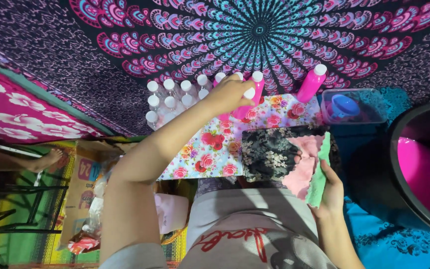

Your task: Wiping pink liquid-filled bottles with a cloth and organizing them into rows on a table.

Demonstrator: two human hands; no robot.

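Fingers of the left hand (pixel 230 92) were clamped on a pink bottle (pixel 249 102), upright with its white cap pointing up, beside the clear bottles (pixel 167 99). The right hand (pixel 330 187) gripped folded cloths (pixel 308 167) by their edge.

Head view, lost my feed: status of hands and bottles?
Left hand gripping pink bottle among capped bottles. Right hand holding pink-and-green cloth. Clear bottles packed close at left; nothing blocking.
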